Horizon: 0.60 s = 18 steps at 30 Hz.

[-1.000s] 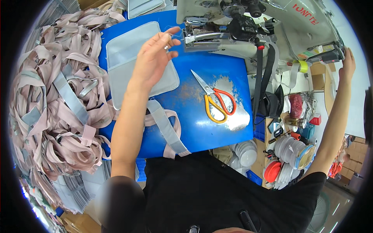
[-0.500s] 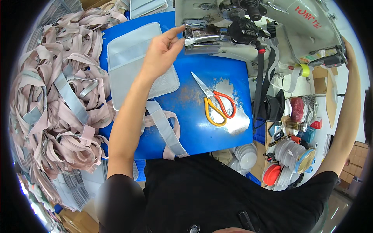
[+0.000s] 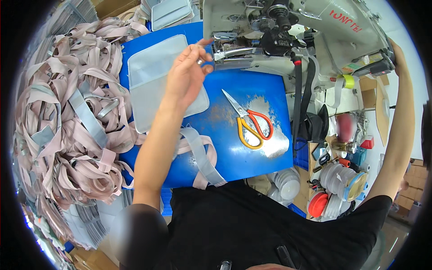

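Observation:
My left hand (image 3: 186, 72) is raised over a pale grey fabric panel (image 3: 155, 63), beside the needle end of a sewing machine (image 3: 238, 56). Its index finger, slightly blurred, points towards the machine's metal parts, and the thumb stands apart below the loosely curled other fingers. I can make out nothing held in it. At the far right, my right hand (image 3: 398, 57) reaches round the end of the machine's body, its fingers hidden there. Scissors (image 3: 245, 118) with one orange and one yellow handle lie on the blue worktop (image 3: 220, 157). A grey and pink strap (image 3: 198, 150) lies near my left forearm.
A large tangled heap of pink and grey straps (image 3: 67, 121) fills the left side. Stacked grey panels (image 3: 171, 13) lie at the back. To the right of the worktop are dark straps (image 3: 303, 90), white reels (image 3: 288, 182) and a red round lid (image 3: 318, 204).
My left hand has drawn back slightly from the machine's metal parts, and its thumb has dropped away from the index finger. My right hand stays at the machine's end. The view has shifted slightly.

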{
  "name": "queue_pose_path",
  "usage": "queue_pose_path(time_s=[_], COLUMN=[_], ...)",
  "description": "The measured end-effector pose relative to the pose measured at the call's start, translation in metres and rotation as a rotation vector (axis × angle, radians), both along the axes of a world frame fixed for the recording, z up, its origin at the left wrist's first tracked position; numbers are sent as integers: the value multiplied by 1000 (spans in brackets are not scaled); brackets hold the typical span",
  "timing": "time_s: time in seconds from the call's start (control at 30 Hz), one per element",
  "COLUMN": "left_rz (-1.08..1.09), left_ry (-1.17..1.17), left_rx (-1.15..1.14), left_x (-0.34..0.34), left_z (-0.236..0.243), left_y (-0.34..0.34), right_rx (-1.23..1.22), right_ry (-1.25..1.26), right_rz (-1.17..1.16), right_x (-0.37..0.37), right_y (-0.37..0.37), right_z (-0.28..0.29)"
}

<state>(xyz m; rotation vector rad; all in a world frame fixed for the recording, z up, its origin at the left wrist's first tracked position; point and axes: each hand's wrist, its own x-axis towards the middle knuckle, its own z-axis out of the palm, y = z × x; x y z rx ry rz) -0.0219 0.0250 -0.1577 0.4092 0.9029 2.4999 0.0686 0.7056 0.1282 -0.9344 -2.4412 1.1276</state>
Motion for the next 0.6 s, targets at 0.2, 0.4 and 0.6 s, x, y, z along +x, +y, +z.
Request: queue_pose_path(time_s=[0.2,0.4,0.6], left_rz=[-144,-133,-149], left_ry=[-238,-239,-149], left_rx=[400,331,242], left_x=[-12,-16,-33], left_z=[-14,-6,-24], left_y=[7,9,-6], right_rx=[-85,-235,-340], right_ry=[142,835,894], right_rz=[-118,-94,-13], right_x=[10,39,27], right_y=[-28,-46,-23], right_z=[-14,-73,-92])
